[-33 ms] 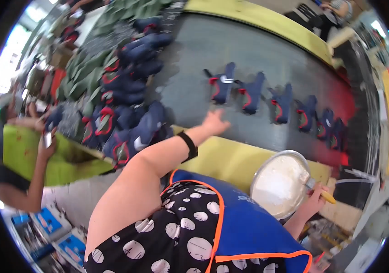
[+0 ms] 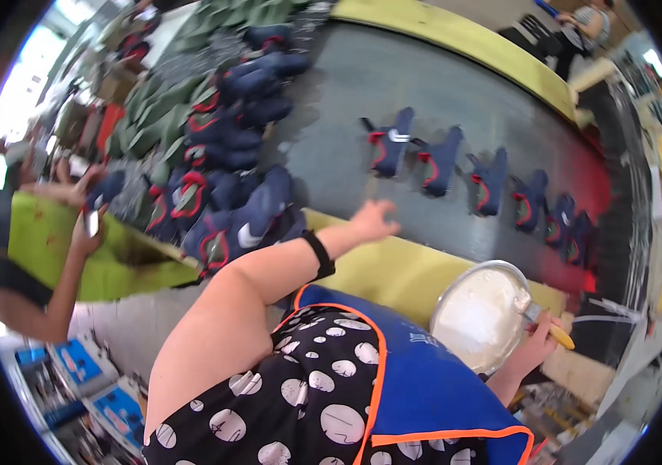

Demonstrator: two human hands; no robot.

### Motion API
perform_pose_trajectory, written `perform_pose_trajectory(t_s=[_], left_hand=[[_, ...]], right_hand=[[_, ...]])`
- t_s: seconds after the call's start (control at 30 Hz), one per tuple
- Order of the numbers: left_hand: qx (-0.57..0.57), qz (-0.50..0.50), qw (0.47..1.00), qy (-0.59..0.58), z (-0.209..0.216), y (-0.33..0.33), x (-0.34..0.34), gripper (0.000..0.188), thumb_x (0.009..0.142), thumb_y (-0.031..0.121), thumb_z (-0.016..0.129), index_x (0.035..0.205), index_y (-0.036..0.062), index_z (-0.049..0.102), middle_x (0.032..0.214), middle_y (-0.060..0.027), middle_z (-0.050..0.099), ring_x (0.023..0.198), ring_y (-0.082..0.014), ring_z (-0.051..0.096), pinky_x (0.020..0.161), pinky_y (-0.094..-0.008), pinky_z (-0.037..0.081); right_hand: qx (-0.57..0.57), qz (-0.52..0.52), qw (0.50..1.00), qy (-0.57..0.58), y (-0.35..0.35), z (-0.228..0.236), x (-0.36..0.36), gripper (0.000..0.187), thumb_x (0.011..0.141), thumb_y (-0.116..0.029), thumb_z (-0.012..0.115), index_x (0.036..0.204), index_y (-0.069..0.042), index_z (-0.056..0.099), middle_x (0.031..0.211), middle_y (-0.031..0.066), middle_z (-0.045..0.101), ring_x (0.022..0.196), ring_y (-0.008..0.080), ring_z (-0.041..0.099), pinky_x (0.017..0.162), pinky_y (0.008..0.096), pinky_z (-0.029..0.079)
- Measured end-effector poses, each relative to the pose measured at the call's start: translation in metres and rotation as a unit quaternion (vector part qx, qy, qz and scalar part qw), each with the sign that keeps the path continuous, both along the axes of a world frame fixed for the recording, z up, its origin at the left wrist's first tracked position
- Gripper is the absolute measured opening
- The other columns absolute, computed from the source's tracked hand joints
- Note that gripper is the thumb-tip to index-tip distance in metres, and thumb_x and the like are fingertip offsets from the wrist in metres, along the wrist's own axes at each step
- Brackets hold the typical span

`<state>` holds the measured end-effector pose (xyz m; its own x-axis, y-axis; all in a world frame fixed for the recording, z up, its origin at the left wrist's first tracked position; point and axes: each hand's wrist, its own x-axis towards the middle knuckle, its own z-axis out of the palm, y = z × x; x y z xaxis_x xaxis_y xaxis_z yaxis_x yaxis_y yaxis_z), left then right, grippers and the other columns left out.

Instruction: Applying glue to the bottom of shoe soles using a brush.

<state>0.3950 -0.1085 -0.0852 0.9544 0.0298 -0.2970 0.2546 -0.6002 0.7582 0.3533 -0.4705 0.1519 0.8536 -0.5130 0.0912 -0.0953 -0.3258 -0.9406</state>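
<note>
My left hand (image 2: pixel 375 221) is empty with its fingers apart, over the near edge of the dark conveyor belt (image 2: pixel 331 132). Beyond it on the belt lies a row of several navy shoe uppers with red trim; the leftmost upper (image 2: pixel 393 146) is nearest to that hand. At the lower right my right hand (image 2: pixel 536 345) grips a brush (image 2: pixel 561 336) by its yellow handle. The brush's bristles rest at the rim of a round metal bowl (image 2: pixel 445 298) of creamy white paste. A blue apron (image 2: pixel 439 387) covers my front, beside the bowl.
Navy uppers (image 2: pixel 230 147) are heaped at the belt's left, with green sole-shaped pieces (image 2: pixel 153 116) behind them. Yellow boards (image 2: pixel 377 267) edge the belt. At the far left a co-worker's hand (image 2: pixel 87 232) holds something pale. Another person (image 2: pixel 591 23) sits beyond the belt.
The whole view has shifted slightly. My left hand has drawn back a little from the uppers toward the near board. My right hand still holds the brush at the bowl.
</note>
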Motion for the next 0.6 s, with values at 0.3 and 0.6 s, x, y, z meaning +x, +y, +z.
perform_pose_trajectory(t_s=[0.3,0.6], left_hand=[[0.308,0.142,0.913,-0.226,0.17,0.064,-0.192,0.046,0.07,0.01,0.072,0.115,0.0099,0.063,0.115,-0.0156,0.055,0.108,-0.0353,0.055,0.096,-0.0458,0.044],[0.336,0.242,0.904,-0.106,0.243,0.142,-0.158,0.104,0.071,0.003,0.065,0.157,0.0295,0.013,0.088,-0.0207,0.069,0.083,-0.0365,0.068,0.075,-0.047,0.05]], right_hand=[[0.065,0.147,0.986,-0.05,0.016,-0.014,0.026,0.015,0.097,-0.014,0.058,0.084,-0.008,0.054,0.082,-0.002,0.054,0.07,0.0054,0.048,0.062,0.0214,0.04],[0.157,0.117,0.979,-0.058,0.021,-0.008,0.015,0.017,0.096,-0.018,0.06,0.082,-0.012,0.052,0.079,-0.0048,0.051,0.069,0.0031,0.045,0.059,0.019,0.034]])
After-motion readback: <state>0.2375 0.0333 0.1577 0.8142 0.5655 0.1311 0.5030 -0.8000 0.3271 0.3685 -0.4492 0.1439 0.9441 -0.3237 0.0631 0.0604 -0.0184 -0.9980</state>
